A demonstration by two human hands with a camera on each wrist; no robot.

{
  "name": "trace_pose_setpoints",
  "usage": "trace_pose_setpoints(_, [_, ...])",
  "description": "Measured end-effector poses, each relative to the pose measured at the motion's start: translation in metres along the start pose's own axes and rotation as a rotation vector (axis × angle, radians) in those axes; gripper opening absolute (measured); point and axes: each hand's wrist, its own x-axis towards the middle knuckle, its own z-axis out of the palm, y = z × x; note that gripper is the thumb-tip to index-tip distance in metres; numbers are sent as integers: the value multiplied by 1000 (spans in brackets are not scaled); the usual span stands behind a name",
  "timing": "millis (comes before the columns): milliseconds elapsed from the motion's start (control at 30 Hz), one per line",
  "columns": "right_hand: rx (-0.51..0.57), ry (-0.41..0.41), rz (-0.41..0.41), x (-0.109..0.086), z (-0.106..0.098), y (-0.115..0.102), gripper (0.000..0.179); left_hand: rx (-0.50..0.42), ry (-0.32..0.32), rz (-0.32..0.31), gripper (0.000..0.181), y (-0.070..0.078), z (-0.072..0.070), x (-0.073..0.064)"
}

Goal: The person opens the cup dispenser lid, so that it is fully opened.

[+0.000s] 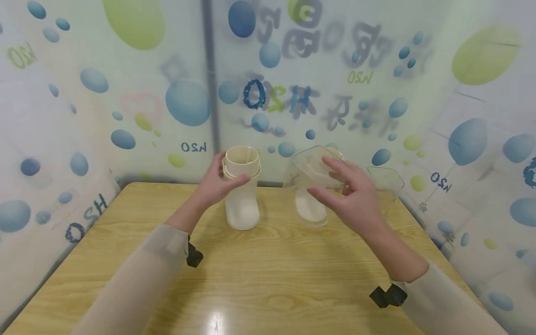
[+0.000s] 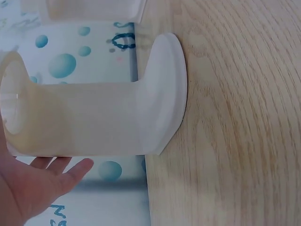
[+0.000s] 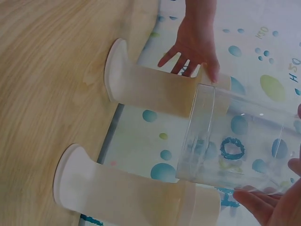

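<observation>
Two cream, hollow plastic cylinders with flared feet stand upright on the table. My left hand (image 1: 215, 184) grips the upper part of the left cylinder (image 1: 243, 200), with the thumb across its front and the fingers behind. In the left wrist view, some fingers show beneath this cylinder (image 2: 89, 117). A clear, see-through plastic container (image 3: 240, 132) is held sideways by my right hand (image 1: 353, 193), between thumb and fingers. From the head view, it lies in front of the right cylinder's (image 1: 310, 207) upper part. Whether they touch, I cannot tell.
The wood-grain table (image 1: 251, 279) ends at a wall sheet (image 1: 167, 139) printed with blue and green bubbles and mirrored lettering. Similar sheets rise at both sides. Dark wrist devices (image 1: 388, 296) sit at both cuffs.
</observation>
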Motion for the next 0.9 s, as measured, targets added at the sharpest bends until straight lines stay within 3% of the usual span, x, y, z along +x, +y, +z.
trace_pose_setpoints(200, [-73,-36,51,-26,-12,16,67,-13,-46,-14,117,-3,-4,3])
trace_pose_setpoints(433, [-193,-23,103,-54,-29,42,64,1,-80,-20,117,-4,-8,6])
trace_pose_setpoints(667, [-256,-60,284,-73,-52,81,75,-35,-113,3,115,-4,-9,9])
trace_pose_setpoints(900, [-276,-25,421,-76,-71,121,89,-65,-137,15,110,-3,-11,9])
